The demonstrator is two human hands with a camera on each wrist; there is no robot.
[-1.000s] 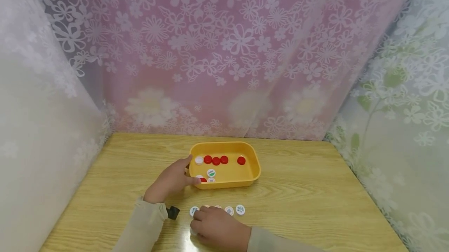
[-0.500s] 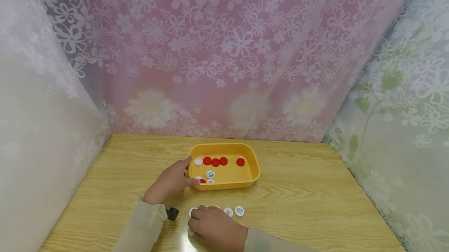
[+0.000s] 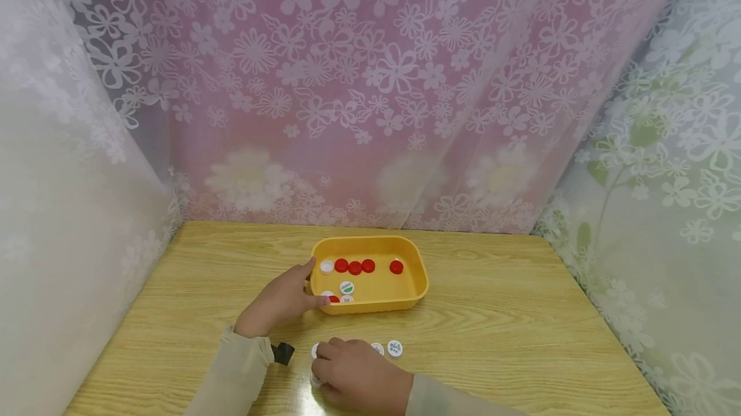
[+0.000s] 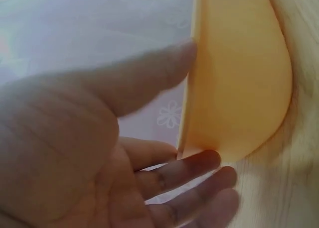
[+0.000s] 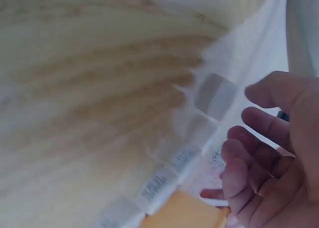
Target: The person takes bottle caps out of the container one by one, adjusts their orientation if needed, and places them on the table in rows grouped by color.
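In the head view my left hand (image 3: 278, 302) holds the left end of a yellow plastic tray (image 3: 382, 307), its thumb over the front rim and its fingers at the left wall. The left wrist view shows the thumb tip on the tray's rim (image 4: 192, 63). Red bottle caps (image 3: 355, 267) and several white ones (image 3: 327, 266) lie in the tray. My right hand (image 3: 365, 374) is low over a row of white printed bottle caps (image 3: 395, 348) in front. Its fingers bend loosely, with a gap to the thumb. A white cap (image 3: 316, 380) shows by its fingers; others are hidden.
The wood-grain table (image 3: 492, 339) runs up to a pink floral curtain (image 3: 347, 81) at the back. Pale floral curtains (image 3: 666, 178) hang at both sides. A small black piece (image 3: 283, 353) juts from the left cuff.
The left hand and the tray stay in place. My right hand has shifted slightly and now covers more of the middle of the cap row.
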